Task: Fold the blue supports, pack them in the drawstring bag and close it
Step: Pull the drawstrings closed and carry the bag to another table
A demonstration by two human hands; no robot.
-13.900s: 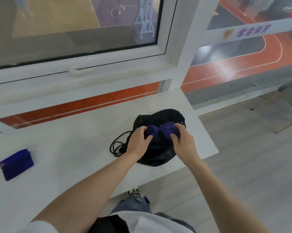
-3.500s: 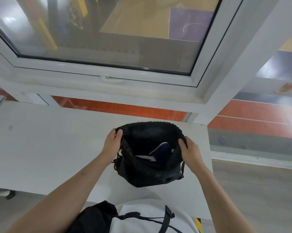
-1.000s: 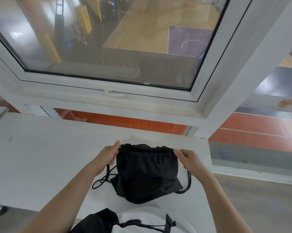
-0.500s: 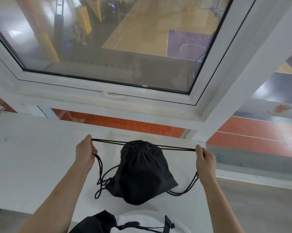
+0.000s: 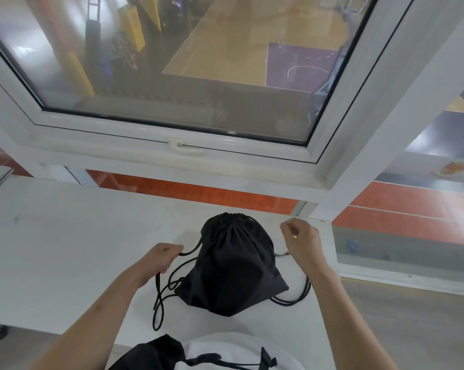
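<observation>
The black drawstring bag point(image 5: 233, 265) lies on the white table point(image 5: 65, 249), its mouth point(image 5: 232, 217) cinched into tight gathers at the far end. No blue support shows; whatever the bag holds is hidden. My left hand point(image 5: 160, 259) is just left of the bag, closed on the left drawstring cord point(image 5: 190, 251), which hangs slack and loops down to the table's front. My right hand point(image 5: 301, 241) hovers right of the bag with curled fingers, and a short piece of the right cord point(image 5: 281, 254) runs into them.
A white window frame with a handle point(image 5: 185, 149) rises just behind the table. The table's right edge point(image 5: 329, 263) is close to my right hand, with floor beyond. A black strap and pouch point(image 5: 150, 353) hang at my waist.
Since the bag stood open with a blue support showing inside, its mouth has been pulled shut. In the last half second both hands moved inward and the taut cords went slack.
</observation>
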